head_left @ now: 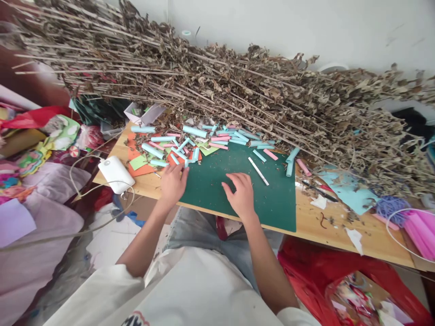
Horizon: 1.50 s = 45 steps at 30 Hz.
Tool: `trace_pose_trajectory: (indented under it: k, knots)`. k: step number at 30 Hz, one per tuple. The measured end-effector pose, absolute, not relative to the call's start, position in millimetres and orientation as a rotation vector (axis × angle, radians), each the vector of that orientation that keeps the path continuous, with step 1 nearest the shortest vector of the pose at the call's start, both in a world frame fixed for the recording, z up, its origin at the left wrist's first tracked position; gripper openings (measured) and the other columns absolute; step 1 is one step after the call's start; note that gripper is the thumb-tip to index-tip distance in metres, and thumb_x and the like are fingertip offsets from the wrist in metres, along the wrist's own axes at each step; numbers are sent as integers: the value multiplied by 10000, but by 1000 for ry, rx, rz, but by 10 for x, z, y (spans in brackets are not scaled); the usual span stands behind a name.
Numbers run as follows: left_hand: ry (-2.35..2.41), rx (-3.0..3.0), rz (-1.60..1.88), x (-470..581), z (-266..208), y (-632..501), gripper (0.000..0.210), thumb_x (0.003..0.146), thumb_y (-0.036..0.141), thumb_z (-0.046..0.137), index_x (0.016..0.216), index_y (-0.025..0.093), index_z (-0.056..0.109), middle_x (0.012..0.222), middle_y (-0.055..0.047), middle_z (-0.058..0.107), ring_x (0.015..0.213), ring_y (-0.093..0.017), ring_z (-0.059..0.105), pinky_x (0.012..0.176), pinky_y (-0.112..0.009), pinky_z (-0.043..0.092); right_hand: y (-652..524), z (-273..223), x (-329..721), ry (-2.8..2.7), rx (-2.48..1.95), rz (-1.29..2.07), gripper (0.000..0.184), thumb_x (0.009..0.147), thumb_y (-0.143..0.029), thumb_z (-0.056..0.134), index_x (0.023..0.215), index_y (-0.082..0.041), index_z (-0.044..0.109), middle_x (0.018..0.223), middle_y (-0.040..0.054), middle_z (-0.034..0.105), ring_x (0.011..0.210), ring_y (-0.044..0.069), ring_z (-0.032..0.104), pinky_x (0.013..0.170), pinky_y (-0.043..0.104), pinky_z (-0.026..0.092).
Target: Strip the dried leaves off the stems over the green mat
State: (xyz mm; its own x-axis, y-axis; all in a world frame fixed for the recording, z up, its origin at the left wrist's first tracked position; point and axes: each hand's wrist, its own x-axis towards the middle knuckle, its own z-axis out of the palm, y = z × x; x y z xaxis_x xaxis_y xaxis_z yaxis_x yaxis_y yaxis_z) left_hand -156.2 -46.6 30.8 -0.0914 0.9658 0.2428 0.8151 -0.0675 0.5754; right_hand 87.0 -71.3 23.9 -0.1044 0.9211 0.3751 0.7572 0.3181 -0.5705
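My left hand [174, 183] rests at the left edge of a dark green cutting mat [210, 194], its fingers loosely bent and slightly apart. Just beyond its fingertips are small light-blue paper rolls [174, 158]; whether they touch is unclear. My right hand [240, 192] lies over the middle of the mat with thumb and fingers spread, holding nothing. A thin white stick [258, 171] lies to the right of it. Many blue rolls [194, 131] and pink paper rolls [219, 146] are heaped along the mat's far edge, some over orange paper [144, 170].
Dried leafy stalks [217, 86] cover the back of the wooden table [149, 188]. A white power bank [116, 174] with a cable sits left. At right are a black pen-like tool [319, 191], blue paper [350, 188] and blue string [390, 210]. A red bag [312, 267] hangs below.
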Motion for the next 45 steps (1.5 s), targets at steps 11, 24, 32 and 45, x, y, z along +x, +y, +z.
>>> trace_pose_trajectory:
  k: [11,24,32,45]
  knots:
    - [1822,2507,341,-2089,333,-490,408,925,173,370,1201,252,659,1050,-125,652,944,-284,576,819,-400,467,-842,109,1187,-1800,-1595,245,176,904,-288,563,989,-198,688,971,92,679,966,247,561,893,432,500]
    - [1912,2230,917,-2185,404,-276,319,942,316,423,1096,212,682,1059,-106,696,949,-229,659,872,-342,510,-868,65,1217,-1780,-1533,215,139,884,-237,564,927,-222,695,929,81,679,943,241,577,866,438,519]
    - [2050,2245,738,-2354,797,1144,356,832,336,557,1101,135,675,1029,-145,683,991,-287,610,949,-422,440,-865,42,1233,-1736,-1545,240,145,885,-234,555,918,-219,695,926,77,684,949,233,590,882,434,518]
    - [1288,2645,834,-479,1044,1366,278,924,233,464,1092,151,670,1024,-114,644,1046,-245,560,870,-355,444,-879,85,1217,-1676,-1524,226,152,900,-222,532,882,-222,684,896,68,688,913,225,607,858,425,531]
